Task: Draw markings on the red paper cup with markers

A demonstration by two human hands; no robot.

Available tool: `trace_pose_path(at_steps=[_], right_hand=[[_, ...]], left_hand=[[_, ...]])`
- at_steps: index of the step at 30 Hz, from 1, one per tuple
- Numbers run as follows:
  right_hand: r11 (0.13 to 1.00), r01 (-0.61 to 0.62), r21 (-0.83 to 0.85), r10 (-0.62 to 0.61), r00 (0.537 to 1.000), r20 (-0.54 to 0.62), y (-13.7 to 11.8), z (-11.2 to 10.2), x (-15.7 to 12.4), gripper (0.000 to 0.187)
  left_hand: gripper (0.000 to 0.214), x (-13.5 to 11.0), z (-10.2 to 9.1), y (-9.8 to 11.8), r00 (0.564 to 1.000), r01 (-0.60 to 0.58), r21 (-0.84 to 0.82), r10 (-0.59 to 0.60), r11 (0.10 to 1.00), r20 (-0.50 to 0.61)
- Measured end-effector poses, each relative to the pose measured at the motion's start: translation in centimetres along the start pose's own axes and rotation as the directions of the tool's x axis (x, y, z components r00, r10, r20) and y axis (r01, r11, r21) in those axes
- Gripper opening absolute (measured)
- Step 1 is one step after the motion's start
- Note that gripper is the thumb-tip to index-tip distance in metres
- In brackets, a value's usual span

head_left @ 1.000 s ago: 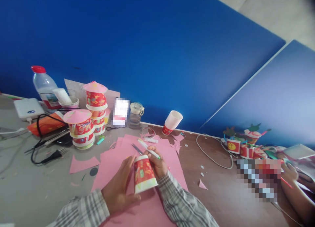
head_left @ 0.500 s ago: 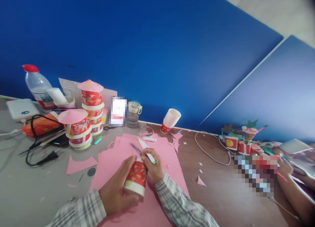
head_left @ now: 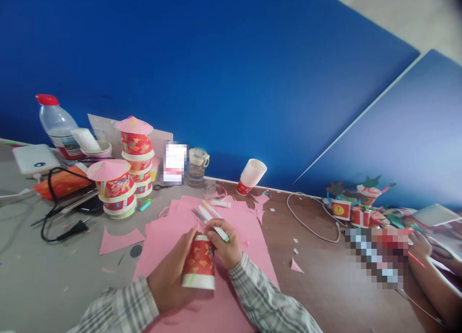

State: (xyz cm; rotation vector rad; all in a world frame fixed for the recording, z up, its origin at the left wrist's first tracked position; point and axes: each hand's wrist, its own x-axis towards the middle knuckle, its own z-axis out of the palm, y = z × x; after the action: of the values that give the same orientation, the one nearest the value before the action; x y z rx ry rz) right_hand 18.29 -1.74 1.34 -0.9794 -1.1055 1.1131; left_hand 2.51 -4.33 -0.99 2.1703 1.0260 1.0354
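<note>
A red printed paper cup [head_left: 200,261] with a white band at its lower, wider end is held over pink paper [head_left: 249,256]. My left hand [head_left: 172,270] is closed around the cup's left side, some fingers hidden. My right hand [head_left: 228,246] is closed at the cup's upper right, gripping a white marker [head_left: 219,232] with a green end. A pointed grey blade, seemingly of scissors [head_left: 198,214], also sticks out from this hand; its handles are hidden. Both the marker and the blade point away toward the upper left.
Stacked cups with pink cone roofs [head_left: 109,171] stand left, near a plug [head_left: 74,231] and a bottle [head_left: 59,126]. A water jar [head_left: 198,167] and white cups [head_left: 254,172] stand farther back. Another person's hand [head_left: 420,246] is at right by decorated cups [head_left: 341,210].
The cup has turned more upright in my hands. My left fingers have shifted along its side, and the marker and scissors now lie closer together. The view has shifted slightly.
</note>
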Motion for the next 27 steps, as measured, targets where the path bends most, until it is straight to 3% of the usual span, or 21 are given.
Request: trace_pose_path(at_steps=[4, 9, 17, 22, 27], right_hand=[[0.997, -0.051, 0.054, 0.048, 0.997, 0.057, 0.4, -0.5, 0.3, 0.016], [0.990, -0.091, 0.110, 0.082, 0.993, 0.081, 0.8, -0.7, 0.4, 0.020], [0.976, -0.147, 0.159, 0.130, 0.985, 0.111, 0.4, -0.9, 0.5, 0.018], [0.970, -0.172, 0.171, 0.147, 0.978, 0.149, 0.0, -1.0, 0.4, 0.019], [0.963, -0.192, 0.190, 0.156, 0.969, 0.189, -0.1, -0.9, 0.3, 0.020]], left_hand=[[0.104, 0.4, -0.6, 0.3, 0.996, 0.026, -0.065, -0.032, 0.998, -0.086], [0.107, 0.4, -0.7, -0.2, 0.986, 0.124, -0.154, -0.140, 0.980, -0.096], [0.121, -0.2, -0.3, -0.9, 0.993, 0.112, -0.184, -0.103, 0.977, 0.053], [0.115, -0.3, -0.5, -0.8, 0.982, 0.146, -0.223, -0.113, 0.964, 0.153], [0.110, 0.0, -0.9, -0.2, 0.984, 0.136, -0.251, -0.102, 0.958, 0.146]])
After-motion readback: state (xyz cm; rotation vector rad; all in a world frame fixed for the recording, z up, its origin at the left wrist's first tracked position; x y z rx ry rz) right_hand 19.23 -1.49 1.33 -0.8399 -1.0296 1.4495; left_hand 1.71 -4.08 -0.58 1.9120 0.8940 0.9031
